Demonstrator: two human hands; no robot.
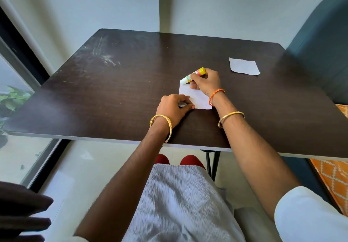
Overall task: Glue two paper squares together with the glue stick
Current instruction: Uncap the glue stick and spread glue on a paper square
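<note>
Right hand (206,83) grips glue stick (192,75), tip on paper square (195,98). Left hand (174,108) pinches its near-left corner. Second square (244,66) lies apart toward the worktop's (113,95) far-right corner.

A home room: folding table (131,83), cushioned chair (323,40), glass door (17,129).
</note>
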